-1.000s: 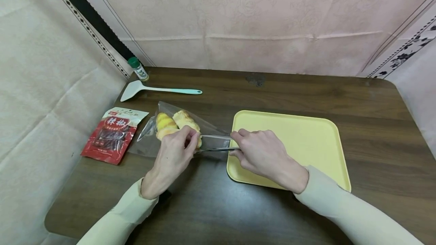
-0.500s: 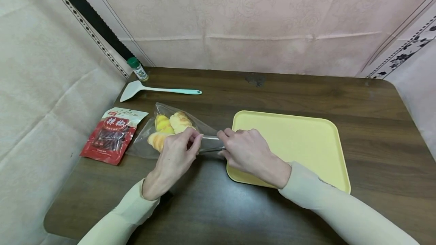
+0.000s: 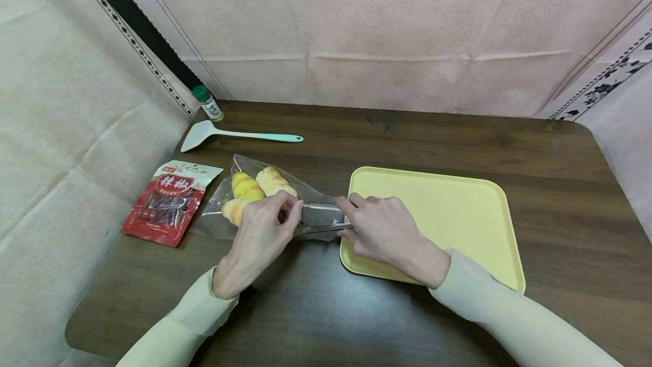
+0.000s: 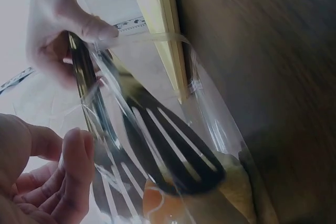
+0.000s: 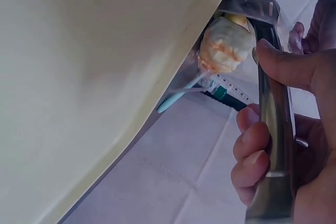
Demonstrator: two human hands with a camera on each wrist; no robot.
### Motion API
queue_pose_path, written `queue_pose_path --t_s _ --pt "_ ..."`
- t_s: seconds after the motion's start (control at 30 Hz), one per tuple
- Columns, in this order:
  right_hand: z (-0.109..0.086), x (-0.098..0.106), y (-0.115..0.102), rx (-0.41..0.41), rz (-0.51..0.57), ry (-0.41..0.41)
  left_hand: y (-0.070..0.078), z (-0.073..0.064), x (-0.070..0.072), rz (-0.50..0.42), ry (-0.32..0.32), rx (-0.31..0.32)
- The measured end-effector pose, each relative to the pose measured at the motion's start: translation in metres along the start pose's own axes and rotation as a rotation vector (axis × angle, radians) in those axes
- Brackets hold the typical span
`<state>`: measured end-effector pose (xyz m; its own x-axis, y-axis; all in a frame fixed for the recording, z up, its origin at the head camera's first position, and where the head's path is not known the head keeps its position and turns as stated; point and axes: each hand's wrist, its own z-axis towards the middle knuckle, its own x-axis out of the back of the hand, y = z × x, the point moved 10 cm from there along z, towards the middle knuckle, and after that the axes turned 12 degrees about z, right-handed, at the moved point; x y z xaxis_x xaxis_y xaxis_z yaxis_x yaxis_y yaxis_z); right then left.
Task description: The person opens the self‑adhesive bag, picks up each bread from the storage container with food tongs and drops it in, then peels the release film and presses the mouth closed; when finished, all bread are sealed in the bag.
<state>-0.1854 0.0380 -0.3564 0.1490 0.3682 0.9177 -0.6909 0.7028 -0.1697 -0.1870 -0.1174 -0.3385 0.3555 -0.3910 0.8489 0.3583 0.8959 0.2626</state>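
Note:
A clear plastic bag (image 3: 312,188) lies on the table with several bread rolls inside, among them a yellow roll (image 3: 247,187) and a pale roll (image 3: 275,180). My left hand (image 3: 266,232) pinches the bag at its near edge, thumb against forefinger. Metal tongs (image 3: 326,227) are gripped by my right hand (image 3: 389,235), fingers curled round the handle in the right wrist view. Their slotted heads (image 4: 173,148) reach through the bag's mouth towards the rolls in the left wrist view, spread apart from each other. My left hand partly hides the rolls from the head view.
A yellow tray (image 3: 458,214) lies right of the bag, under my right hand. To the left are a red food pouch (image 3: 168,203), a pale turquoise spatula (image 3: 244,135) and a small green-capped bottle (image 3: 207,104). Cloth walls (image 3: 356,27) bound the table (image 3: 326,321).
My right hand moved left with the tongs, pushing into the bag, then drew partly back right. The pale roll shifted left, and another roll now shows at the lower left. My left hand stayed nearly still.

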Motion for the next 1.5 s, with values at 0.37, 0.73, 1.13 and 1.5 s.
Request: queue_pose_path --t_s 0.37,0.73,1.13,1.5 --pt "-0.033 0.016 0.022 -0.101 0.007 0.010 0.000 0.002 0.000 0.018 0.014 -0.007" --pt "-0.074 0.040 0.043 -0.183 0.033 0.081 -0.002 0.005 -0.002 0.010 -0.001 0.005" --pt "-0.126 0.070 0.063 -0.275 0.120 0.209 -0.002 0.005 -0.010 0.018 -0.047 0.018" --pt "-0.189 0.085 0.124 -0.547 0.264 0.263 -0.002 0.003 -0.013 0.012 -0.052 0.005"
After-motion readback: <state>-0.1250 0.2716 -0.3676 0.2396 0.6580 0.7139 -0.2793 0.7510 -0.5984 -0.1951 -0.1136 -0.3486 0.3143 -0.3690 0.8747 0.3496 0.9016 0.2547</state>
